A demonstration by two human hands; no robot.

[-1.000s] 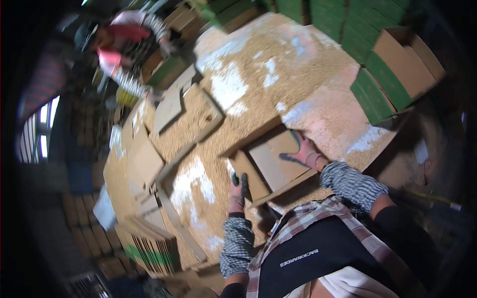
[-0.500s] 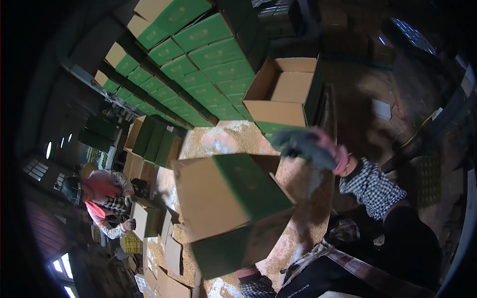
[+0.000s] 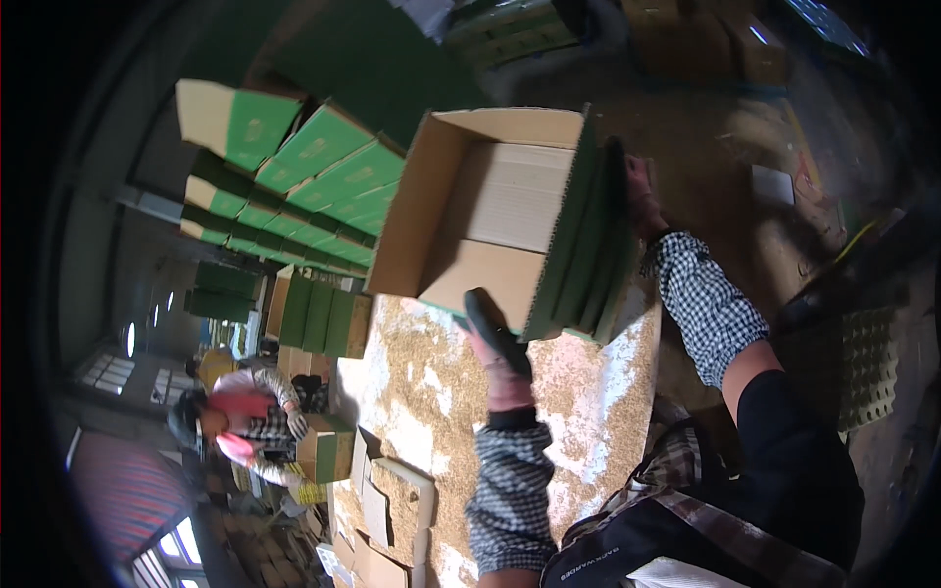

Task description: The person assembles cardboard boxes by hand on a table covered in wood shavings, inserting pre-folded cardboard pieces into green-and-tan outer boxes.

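At the upper left of the frame I see green boxes standing in rows. Below them, at the lower left, a co-worker in a pink garment is beside a smaller green and brown box. Toward the lower middle spreads the surface, strewn with yellowish crumbs.

The open box is in the upper middle of the frame, tilted, its mouth toward me and only bare cardboard visible inside. I cannot tell what carries its weight. I judge it light and rather stiff, not slippery for a coated glove, but a single wall may bend or crease if pinched hard; better to take hold at two opposite walls, close to the corners.

The left grip, a gloved hand, is closed on the near wall, thumb inside the edge. The right grip lies at the right outer side, its fingers partly hidden, so I cannot tell if they are closed. At the right edge stands a yellowish bumpy tray stack
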